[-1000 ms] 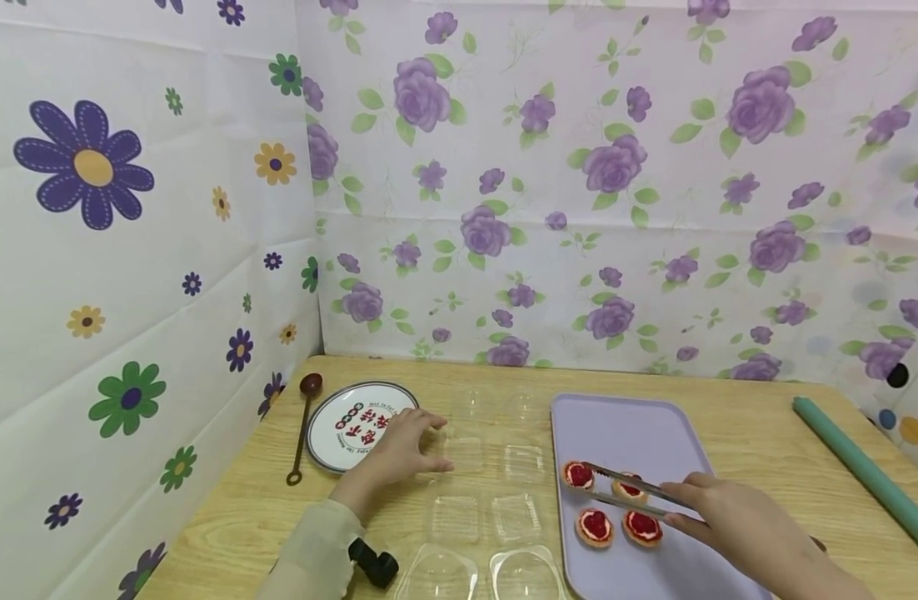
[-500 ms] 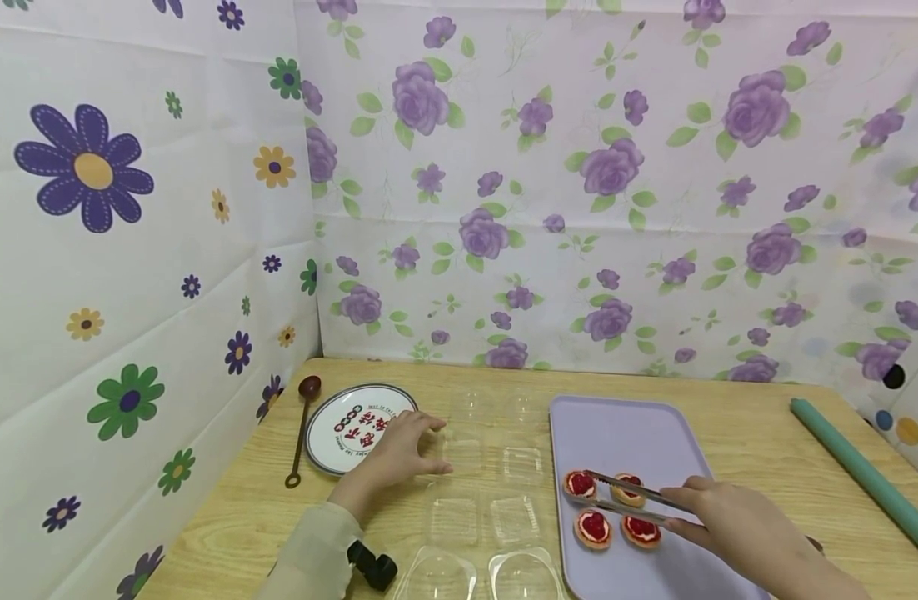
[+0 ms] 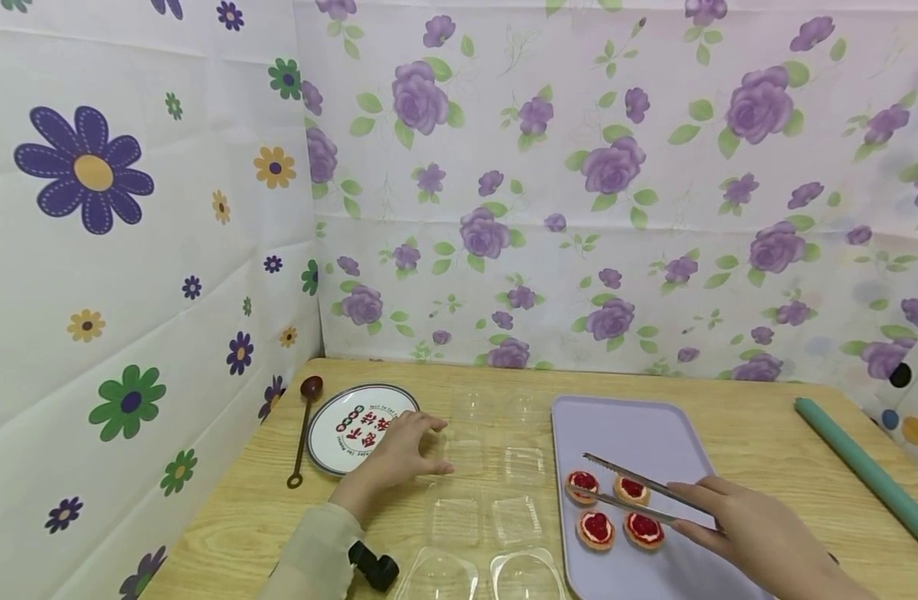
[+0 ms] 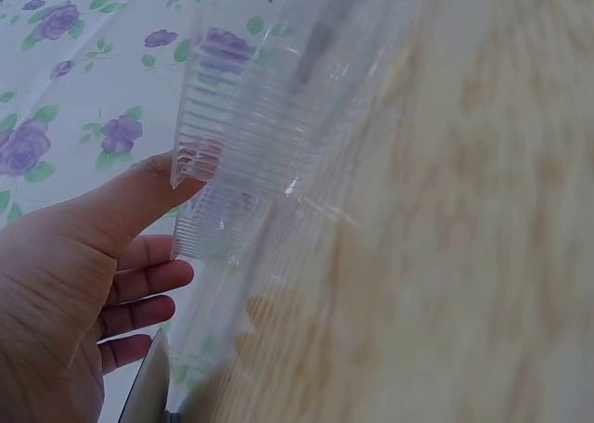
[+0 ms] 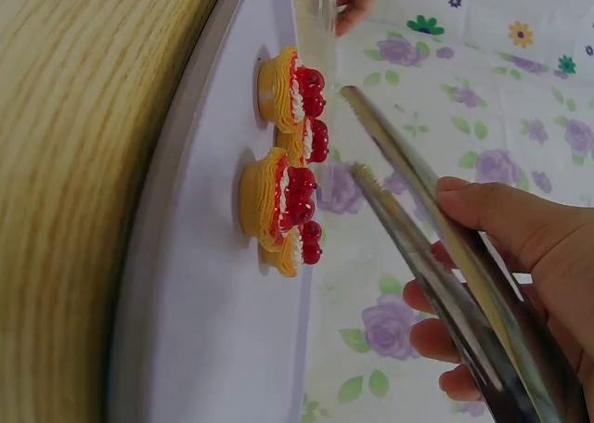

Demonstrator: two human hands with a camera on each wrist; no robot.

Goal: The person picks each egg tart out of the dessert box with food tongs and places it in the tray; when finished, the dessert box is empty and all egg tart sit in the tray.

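My right hand (image 3: 759, 533) grips metal tongs (image 3: 631, 487) with serrated tips. The tips stand parted, with nothing between them in the right wrist view, raised off the tarts. In the head view they overlap the back-left tart (image 3: 582, 483). Several small tarts with red berries and white cream, such as the front-left tart (image 3: 596, 530), sit on a lilac tray (image 3: 624, 425). Left of the tray, my left hand (image 3: 395, 450) reaches over the plate's edge with thumb and fingers spread beside a clear plastic container (image 3: 462, 454). Its thumb overlaps the container's ribbed side (image 4: 223, 131) in the left wrist view.
Two columns of clear plastic containers (image 3: 516, 517) stand between left hand and tray. A white plate (image 3: 335, 433) with red lettering and a dark long-handled spoon (image 3: 303, 433) lie at left. A green roll (image 3: 864, 467) lies at right. Patterned cloth hangs behind.
The tongs' tips have spread wider and one arm has lifted away from the back-left tart, which stays on the tray. My right hand shifted slightly right; the left hand keeps its place.
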